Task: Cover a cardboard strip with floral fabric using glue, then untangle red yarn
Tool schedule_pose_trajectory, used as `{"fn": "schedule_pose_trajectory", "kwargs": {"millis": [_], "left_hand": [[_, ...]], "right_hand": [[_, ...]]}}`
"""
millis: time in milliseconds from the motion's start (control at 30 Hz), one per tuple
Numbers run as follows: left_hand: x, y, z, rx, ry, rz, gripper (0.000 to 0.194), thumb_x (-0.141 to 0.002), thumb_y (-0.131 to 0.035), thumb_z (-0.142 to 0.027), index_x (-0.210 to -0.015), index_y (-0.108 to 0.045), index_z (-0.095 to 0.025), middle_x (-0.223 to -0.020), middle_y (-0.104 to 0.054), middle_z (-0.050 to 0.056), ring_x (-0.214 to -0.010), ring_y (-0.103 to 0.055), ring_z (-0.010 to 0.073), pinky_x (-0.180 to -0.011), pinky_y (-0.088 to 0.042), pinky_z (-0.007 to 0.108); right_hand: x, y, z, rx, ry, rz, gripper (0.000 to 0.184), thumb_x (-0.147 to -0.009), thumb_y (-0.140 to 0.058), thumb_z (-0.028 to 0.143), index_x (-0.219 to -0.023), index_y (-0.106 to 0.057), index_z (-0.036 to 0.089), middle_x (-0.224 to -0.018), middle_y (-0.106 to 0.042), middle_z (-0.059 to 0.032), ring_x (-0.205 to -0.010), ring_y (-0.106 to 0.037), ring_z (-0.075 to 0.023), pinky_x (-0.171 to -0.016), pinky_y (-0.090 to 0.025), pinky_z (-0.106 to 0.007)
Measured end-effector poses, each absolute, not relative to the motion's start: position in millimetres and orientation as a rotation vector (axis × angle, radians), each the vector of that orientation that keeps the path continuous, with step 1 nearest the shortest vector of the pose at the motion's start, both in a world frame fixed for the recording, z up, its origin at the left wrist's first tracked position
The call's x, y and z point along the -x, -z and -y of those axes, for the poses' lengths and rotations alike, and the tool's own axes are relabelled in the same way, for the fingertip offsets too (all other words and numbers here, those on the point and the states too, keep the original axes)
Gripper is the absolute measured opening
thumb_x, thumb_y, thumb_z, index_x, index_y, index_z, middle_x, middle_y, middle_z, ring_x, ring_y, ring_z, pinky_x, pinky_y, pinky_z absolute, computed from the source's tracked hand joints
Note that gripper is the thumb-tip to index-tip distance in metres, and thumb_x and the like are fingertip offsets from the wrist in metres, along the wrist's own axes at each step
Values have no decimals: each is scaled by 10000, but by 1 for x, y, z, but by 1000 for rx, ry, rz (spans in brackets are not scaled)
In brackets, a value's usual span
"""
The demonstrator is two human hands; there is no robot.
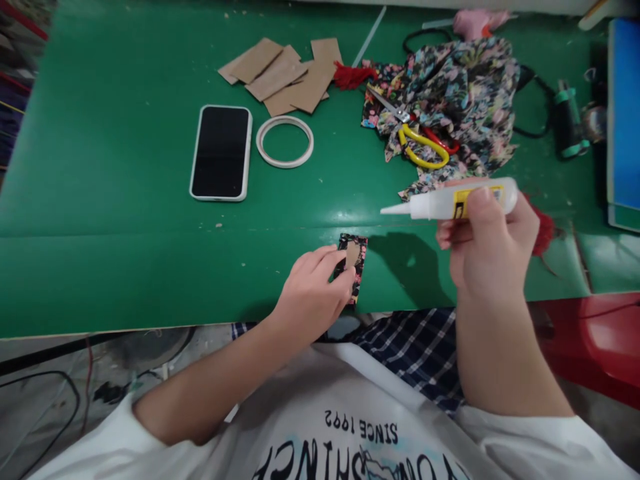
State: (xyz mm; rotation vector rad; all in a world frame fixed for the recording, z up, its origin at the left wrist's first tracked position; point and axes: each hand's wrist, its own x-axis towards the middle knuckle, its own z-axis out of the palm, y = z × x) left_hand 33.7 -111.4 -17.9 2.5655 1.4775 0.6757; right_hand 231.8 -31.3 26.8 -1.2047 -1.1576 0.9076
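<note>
My right hand (pixel 493 233) is closed round a white glue bottle (pixel 440 202) with a yellow label. Its long nozzle points left, raised over the green table. Near the front edge my left hand (pixel 317 283) presses its fingers on a small rectangle of dark floral fabric (pixel 362 267). A strip of brown cardboard (pixel 353 253) shows in the middle of that fabric, with cloth edges around it. The fingers cover the left side of the piece, and the glue nozzle is above and to the right of it, apart from it.
On the green table (pixel 125 167) lie a phone (pixel 221 153), a tape roll (pixel 261 143), cardboard pieces (pixel 277 73), a red tassel (pixel 353 76) and yellow-and-red scissors (pixel 425 148) on crumpled floral fabric (pixel 465 87). A pink glue gun (pixel 475 23) sits behind. A red chair (pixel 610 340) stands right.
</note>
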Motion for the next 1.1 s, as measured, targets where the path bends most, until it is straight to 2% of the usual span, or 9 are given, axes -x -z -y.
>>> {"fn": "schedule_pose_trajectory", "kwargs": {"millis": [100, 200, 433, 567, 700, 800, 867, 933, 1100], "left_hand": [[-31, 16, 111, -2539, -680, -1523, 154, -829, -564, -220, -952, -654, -192, -1122, -569, 123, -1084, -542, 281, -869, -481, 449], [-26, 15, 108, -2486, -629, -1547, 234, -837, -572, -274, -1049, -612, -184, -1263, -490, 162, -1232, -443, 318, -965, -420, 488], [-13, 19, 90, -2322, -317, -1658, 910, -760, -516, -651, -1418, -214, -99, -1482, -261, 195, -1396, -141, 363, -1107, -147, 587], [-12, 20, 84, -2355, -177, -1610, 968, -780, -415, -701, -1456, -103, -84, -1514, -178, 184, -1408, -79, 353, -1120, -77, 566], [-13, 17, 81, -2371, -107, -1564, 958, -778, -395, -718, -1455, -134, -93, -1521, -166, 166, -1412, -54, 343, -1126, -55, 556], [-13, 16, 79, -2378, -79, -1555, 942, -773, -401, -722, -1447, -183, -100, -1524, -167, 153, -1414, -42, 339, -1132, -43, 548], [-13, 16, 79, -2385, -79, -1555, 929, -774, -412, -715, -1440, -211, -100, -1522, -180, 147, -1413, -48, 340, -1133, -56, 543], [-13, 16, 78, -2404, -93, -1552, 945, -757, -428, -726, -1432, -233, -93, -1518, -190, 151, -1410, -56, 349, -1129, -77, 548], [-12, 16, 75, -2449, -111, -1524, 1006, -711, -429, -773, -1419, -258, -78, -1509, -194, 186, -1403, -68, 375, -1109, -87, 584]], "right_hand": [[-243, -13, 26, 1115, -1137, 993, 180, -768, -618, 336, -897, -589, 214, -706, -656, 13, -551, -595, -98, -424, -424, -206], [-246, 2, 21, 1098, -1251, 1001, 276, -697, -672, 273, -946, -562, 230, -919, -689, -5, -856, -658, -140, -654, -517, -254], [-236, 25, 21, 1499, -710, 1715, 404, -720, -664, 287, -1087, -510, 225, -1123, -645, -54, -1052, -603, -231, -922, -455, -445], [-235, 24, 20, 1628, -493, 1926, 450, -770, -616, 323, -1175, -466, 195, -1185, -615, -105, -1109, -566, -276, -920, -443, -491], [-241, 24, 24, 1651, -453, 1999, 514, -771, -621, 346, -1227, -438, 194, -1242, -570, -124, -1165, -527, -294, -922, -437, -499], [-244, 18, 40, 1587, -214, 1931, 508, -757, -646, 364, -1198, -477, 179, -1195, -588, -127, -1189, -491, -294, -942, -424, -489], [-240, 12, 55, 1600, -19, 1736, 297, -790, -623, 310, -1054, -566, 187, -968, -662, -80, -1009, -570, -239, -880, -463, -426], [-230, 9, 68, 1496, -95, 1838, 174, -818, -596, 274, -972, -607, 194, -849, -662, -46, -804, -589, -177, -770, -496, -345], [-203, 21, 73, 1379, -242, 2248, 466, -825, -576, 373, -1200, -568, 97, -1025, -622, -132, -904, -532, -222, -839, -478, -374]]}}
